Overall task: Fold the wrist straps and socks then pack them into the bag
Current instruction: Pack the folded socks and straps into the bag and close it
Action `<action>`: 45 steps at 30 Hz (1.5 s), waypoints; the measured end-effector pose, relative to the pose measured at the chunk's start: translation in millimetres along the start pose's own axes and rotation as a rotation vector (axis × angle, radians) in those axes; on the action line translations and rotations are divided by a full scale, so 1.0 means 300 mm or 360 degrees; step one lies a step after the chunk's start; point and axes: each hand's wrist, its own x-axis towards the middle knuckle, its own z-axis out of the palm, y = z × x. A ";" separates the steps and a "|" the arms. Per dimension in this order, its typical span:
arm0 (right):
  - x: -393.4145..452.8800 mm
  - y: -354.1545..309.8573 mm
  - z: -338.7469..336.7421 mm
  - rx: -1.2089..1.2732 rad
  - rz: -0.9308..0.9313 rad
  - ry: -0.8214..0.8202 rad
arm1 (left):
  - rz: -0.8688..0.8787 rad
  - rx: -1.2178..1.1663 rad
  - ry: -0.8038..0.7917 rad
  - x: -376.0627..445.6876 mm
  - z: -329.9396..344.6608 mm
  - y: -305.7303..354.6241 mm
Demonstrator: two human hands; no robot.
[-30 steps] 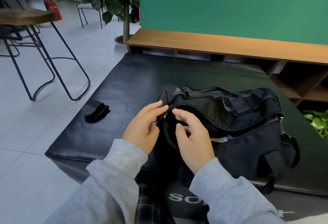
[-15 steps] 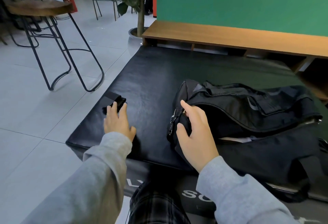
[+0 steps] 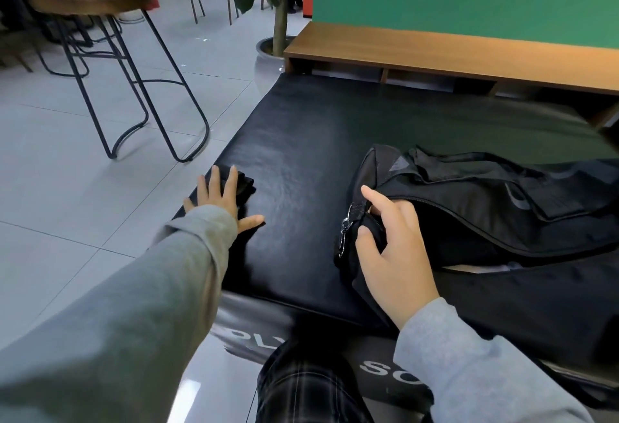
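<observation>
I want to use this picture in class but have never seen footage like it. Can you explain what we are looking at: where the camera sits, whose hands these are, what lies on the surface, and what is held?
No machine here: a person wears the camera on their head, looking down at their own hands. A black mat carries a black bag. The right hand grips the bag's end by the zipper. The left hand reaches out, fingers straight, onto a small black item; which item, I cannot tell.

Left hand point(image 3: 221, 200) flat, fingers point(image 3: 214, 181) spread; right hand point(image 3: 392, 255) fingers curled, gripping
</observation>
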 end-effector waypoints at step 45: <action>-0.147 -0.012 -0.125 -0.0159 0.0043 -0.0215 | 0.0372 -0.0727 0.0046 -0.371 0.121 0.112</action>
